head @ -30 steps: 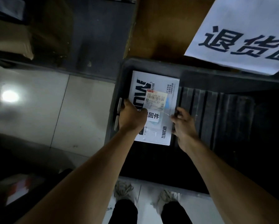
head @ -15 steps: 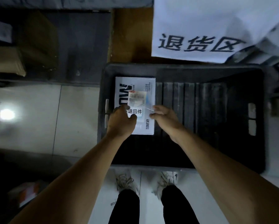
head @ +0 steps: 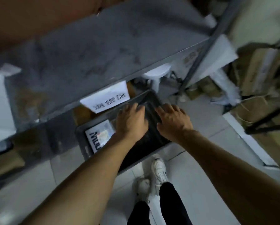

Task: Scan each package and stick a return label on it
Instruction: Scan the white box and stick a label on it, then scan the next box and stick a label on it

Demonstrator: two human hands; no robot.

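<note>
**Storeroom floor, dark crate with one labelled package**

Setting: pale tiled floor in a dim storeroom. A grey metal shelf crosses the far side; a white paper sign with dark characters hangs from its front edge. Brown cardboard boxes are stacked at the right, blurred.

Item 1: dark plastic crate, ribbed bottom, standing on the floor below the shelf, slanted in view.

Item 2: package, flat and white with large dark lettering, lying in the left end of the crate. A small label is stuck on its top face; its print is too blurred to read. The left forearm covers its near right corner.

Item 3: left hand, above the middle of the crate, right of the package and not touching it; fingers relaxed and slightly spread, holding nothing.

Item 4: right hand, just beside the left, over the right part of the crate; fingers loosely extended, holding nothing.

Item 5: white shoes and dark trouser legs, on the tiles near the crate.
</note>
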